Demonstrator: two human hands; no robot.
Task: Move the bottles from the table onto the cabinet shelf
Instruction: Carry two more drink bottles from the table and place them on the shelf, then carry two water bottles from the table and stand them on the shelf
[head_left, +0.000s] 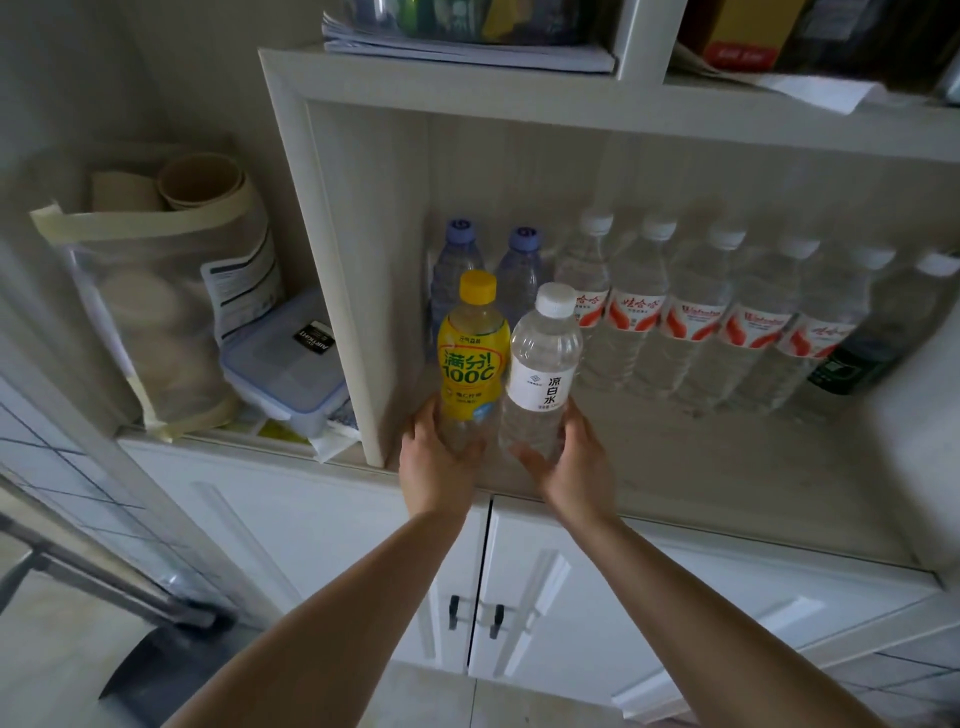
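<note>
My left hand (436, 457) grips the base of a yellow-capped bottle with a yellow label (471, 353). My right hand (571, 462) grips the base of a clear bottle with a white cap and white label (543, 371). Both bottles stand upright, side by side, near the front left of the cabinet shelf (701, 467). Behind them stand two blue-capped bottles (460, 254). A row of several clear red-labelled water bottles (691, 317) runs rightward along the back, ending in a dark-labelled bottle (852, 358).
Left of the shelf's side panel (337, 286) sits a plastic bag of paper cups and bowls (156, 291) and a lidded plastic box (285, 364). White cabinet doors with dark handles (475, 616) lie below. Papers and boxes fill the shelf above (467, 47).
</note>
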